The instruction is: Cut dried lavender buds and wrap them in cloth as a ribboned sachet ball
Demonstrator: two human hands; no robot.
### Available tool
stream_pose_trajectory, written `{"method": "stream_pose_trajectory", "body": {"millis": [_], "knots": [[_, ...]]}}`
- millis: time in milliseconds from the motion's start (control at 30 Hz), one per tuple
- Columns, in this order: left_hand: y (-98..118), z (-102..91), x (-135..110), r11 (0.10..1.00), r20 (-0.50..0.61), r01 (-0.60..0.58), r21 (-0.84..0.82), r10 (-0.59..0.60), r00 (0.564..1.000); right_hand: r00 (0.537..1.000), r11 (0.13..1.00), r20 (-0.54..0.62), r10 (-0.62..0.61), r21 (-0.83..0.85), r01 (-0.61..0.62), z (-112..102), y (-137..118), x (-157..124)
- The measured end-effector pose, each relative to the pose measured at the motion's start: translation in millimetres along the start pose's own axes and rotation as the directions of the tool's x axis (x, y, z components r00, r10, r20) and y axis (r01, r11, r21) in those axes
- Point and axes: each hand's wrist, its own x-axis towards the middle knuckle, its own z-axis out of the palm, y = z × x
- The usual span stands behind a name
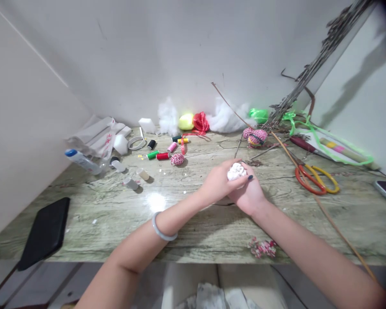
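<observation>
In the middle of the table, my two hands come together around a crumpled white lump (236, 171), perhaps soft wadding; its exact material is unclear. From the left, my left hand (215, 182) curls over its near side, the thumb lying across the front. Beneath and to the right, my right hand (249, 195) cups the same lump, most of its fingers hidden behind. Just beyond the hands lie dark twigs (255, 163). Near the table's front edge, below my right forearm, is a small bunch of pink and white bits (262, 247).
Orange and yellow-handled scissors (315, 180) lie right, beside a long thin stick (344, 240). Thread spools (162, 156), a twine ball (177, 159) and white stuffing (228, 118) spread behind. A glue bottle (83, 161) and black phone (45, 231) are left. Bundled twigs (315, 71) lean back right.
</observation>
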Motion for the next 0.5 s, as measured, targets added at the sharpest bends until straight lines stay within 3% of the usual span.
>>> {"method": "stream_pose_trajectory", "body": {"millis": [100,233,367,500], "knots": [[-3.6,-1.4,2.1,0.999,0.001,0.02,-0.031,-0.02,1.0,0.996,0.995,-0.061,0.061,0.079,-0.056,8.9,-1.6,-3.8],[-8.9,-1.5,3.6,0.994,-0.019,0.026,-0.11,-0.028,0.999,0.998,0.997,-0.048,0.029,0.069,-0.025,12.7,0.5,-3.8],[-14.6,0.8,4.7,0.966,-0.056,-0.108,-0.233,0.098,0.994,1.0,0.996,-0.024,0.009,0.094,-0.007,9.2,2.4,-1.5],[-15.6,1.4,5.8,0.928,-0.075,-0.275,-0.251,0.265,0.961,0.999,0.987,0.022,0.03,0.155,-0.033,4.6,2.1,-1.5]]}}
